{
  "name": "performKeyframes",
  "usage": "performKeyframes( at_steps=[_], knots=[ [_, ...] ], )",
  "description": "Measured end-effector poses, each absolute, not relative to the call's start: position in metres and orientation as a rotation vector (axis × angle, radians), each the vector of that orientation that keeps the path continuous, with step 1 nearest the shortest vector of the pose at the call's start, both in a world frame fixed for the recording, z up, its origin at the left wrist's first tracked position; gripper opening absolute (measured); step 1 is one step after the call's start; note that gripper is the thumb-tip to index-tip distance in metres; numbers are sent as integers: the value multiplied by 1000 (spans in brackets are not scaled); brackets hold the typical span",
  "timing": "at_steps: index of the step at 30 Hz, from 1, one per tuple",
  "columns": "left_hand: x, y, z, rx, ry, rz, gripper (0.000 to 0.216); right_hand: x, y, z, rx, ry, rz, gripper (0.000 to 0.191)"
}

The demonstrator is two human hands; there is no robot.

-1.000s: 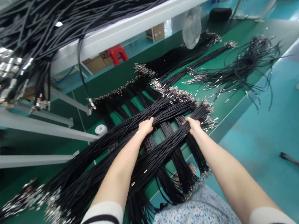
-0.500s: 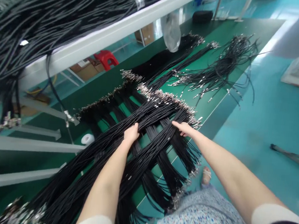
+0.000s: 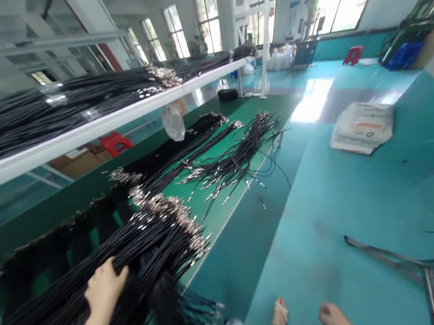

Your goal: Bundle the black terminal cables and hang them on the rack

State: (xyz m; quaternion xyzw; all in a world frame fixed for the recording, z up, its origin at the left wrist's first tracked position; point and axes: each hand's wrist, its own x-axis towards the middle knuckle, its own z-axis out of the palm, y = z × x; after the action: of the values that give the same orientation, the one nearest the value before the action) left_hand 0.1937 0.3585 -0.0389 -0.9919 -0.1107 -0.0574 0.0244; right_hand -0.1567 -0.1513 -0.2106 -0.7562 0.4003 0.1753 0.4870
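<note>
A thick bundle of black cables (image 3: 92, 268) with silvery metal connectors (image 3: 175, 214) at its far end lies across the bench at lower left. My left hand (image 3: 105, 286) is on top of this bundle, fingers curled over the cables and thumb on the right side; its grip underneath is hidden. Away from the bench, above the blue-green floor at lower right, my right hand (image 3: 334, 321) is curled closed and slightly blurred, with nothing visible in it. More black cables lie crosswise below the bundle.
A looser heap of black cables (image 3: 244, 149) lies farther along the green bench (image 3: 219, 205). Above the bench's left side runs a white-edged shelf (image 3: 131, 110) loaded with cables. White sacks (image 3: 364, 128) and a metal frame (image 3: 386, 256) are on the floor at right.
My right hand has left the cables and moved right, over the floor. My left hand remains on the bundle. The view has turned up and to the right, showing more of the room.
</note>
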Motion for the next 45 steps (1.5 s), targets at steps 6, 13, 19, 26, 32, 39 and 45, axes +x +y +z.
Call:
performKeyframes(
  at_steps=[6,13,19,26,32,39,45],
  knots=[
    [181,103,-77,-3685,284,-185,37,-137,-283,-237,-1569,1069,368,12],
    [272,-123,-83,-3886,871,-155,26,43,-386,-184,-1627,866,195,20],
    [373,-288,-49,-3766,1238,-345,20,145,-493,-142,-1883,754,413,14],
    [414,-444,-86,-3296,1015,1,60,329,-624,-102,-2386,453,353,17],
    [454,-499,-120,-3276,636,-56,56,486,-712,-95,-2909,-120,111,25],
    [495,-517,-124,-3238,504,352,30,575,-770,-114,-2936,-1134,205,11],
    [535,-492,-86,-3247,174,543,24,636,-805,-99,-2818,-1312,94,15]
  ],
)
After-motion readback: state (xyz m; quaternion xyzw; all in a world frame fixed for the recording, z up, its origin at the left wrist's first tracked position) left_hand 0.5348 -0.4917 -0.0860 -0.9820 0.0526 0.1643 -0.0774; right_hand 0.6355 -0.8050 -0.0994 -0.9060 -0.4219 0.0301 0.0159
